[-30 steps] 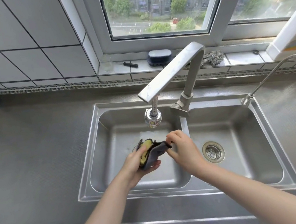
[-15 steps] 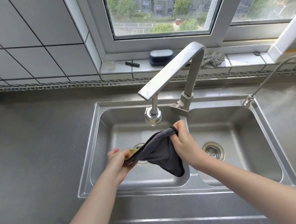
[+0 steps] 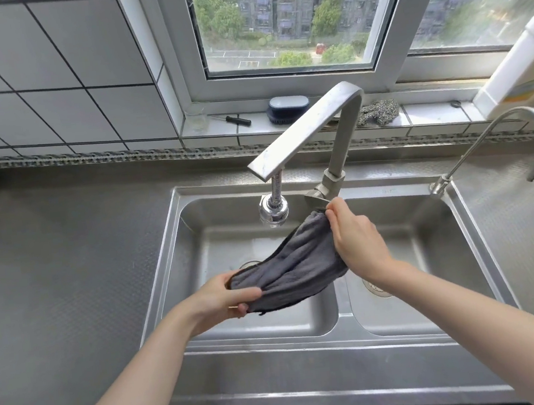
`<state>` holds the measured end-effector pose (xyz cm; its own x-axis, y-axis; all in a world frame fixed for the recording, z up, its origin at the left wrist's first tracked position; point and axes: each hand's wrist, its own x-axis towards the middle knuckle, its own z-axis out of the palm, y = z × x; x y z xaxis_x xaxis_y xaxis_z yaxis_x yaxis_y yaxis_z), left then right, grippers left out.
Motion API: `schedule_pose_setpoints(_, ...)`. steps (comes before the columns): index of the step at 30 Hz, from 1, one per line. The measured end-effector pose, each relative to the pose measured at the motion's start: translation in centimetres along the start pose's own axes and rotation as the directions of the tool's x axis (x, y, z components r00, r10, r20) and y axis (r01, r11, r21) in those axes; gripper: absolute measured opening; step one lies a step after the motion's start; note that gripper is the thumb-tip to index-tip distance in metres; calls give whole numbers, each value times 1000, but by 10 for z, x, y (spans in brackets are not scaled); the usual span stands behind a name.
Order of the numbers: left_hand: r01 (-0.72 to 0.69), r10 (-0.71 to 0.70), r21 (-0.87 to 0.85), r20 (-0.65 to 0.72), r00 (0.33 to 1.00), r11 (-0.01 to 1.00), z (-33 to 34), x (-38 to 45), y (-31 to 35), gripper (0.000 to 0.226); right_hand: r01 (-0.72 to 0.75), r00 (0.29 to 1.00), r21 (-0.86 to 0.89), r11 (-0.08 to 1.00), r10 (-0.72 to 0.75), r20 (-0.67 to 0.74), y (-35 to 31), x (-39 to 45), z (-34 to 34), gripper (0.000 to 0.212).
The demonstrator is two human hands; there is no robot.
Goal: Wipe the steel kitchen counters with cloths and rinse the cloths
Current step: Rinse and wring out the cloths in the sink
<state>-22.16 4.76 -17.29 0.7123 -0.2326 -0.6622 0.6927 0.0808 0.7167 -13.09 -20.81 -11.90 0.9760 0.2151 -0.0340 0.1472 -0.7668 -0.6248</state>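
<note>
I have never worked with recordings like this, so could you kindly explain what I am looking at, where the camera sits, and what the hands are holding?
There is no machine here: a person works bare-handed, and the single camera is worn on their head, looking forward and down. The left hand grips one end of a grey cloth and the right hand pinches the other, so it hangs spread above the left basin of a steel double sink, below the faucet. I see no water running. Steel counter surrounds the sink. On the window sill lie a screwdriver, a dark scrubbing brush and a steel-mesh scourer.
</note>
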Motion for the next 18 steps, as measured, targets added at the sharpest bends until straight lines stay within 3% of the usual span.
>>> schedule_pose_setpoints(3, -45, 64, 111, -176, 982, 993, 6, -2, 8, 29, -32, 999, -135, 990, 27, -35, 10, 1, -10, 16)
schedule_pose_setpoints(6, -86, 91, 30, -272, 958, 996, 17, 0, 17, 26, -113, 993, 30, 993, 112, 29, 18, -2, -16, 16)
schedule_pose_setpoints(8, -125, 133, 47, -333, 933, 991, 26, 0, 23, 19, -166, 982, 151, 975, 149, 120, 22, -5, -24, 25)
schedule_pose_setpoints(10, -182, 226, 147, -383, 896, 972, 37, 0, 29, 9, -145, 961, 179, 973, 95, 260, 27, -12, -35, 24)
schedule_pose_setpoints(13, -297, 393, 291, -371, 841, 910, 58, -2, 43, 18, -62, 873, 96, 993, 7, 488, 35, -29, -50, 22)
schedule_pose_setpoints(15, -334, 497, 427, -362, 789, 840, 74, -3, 51, 20, 22, 882, -38, 999, -2, 471, 46, -35, -54, 26)
schedule_pose_setpoints(18, -409, 651, 621, -222, 726, 668, 103, -2, 68, 20, 9, 972, -197, 980, 37, 232, 65, -39, -72, 19)
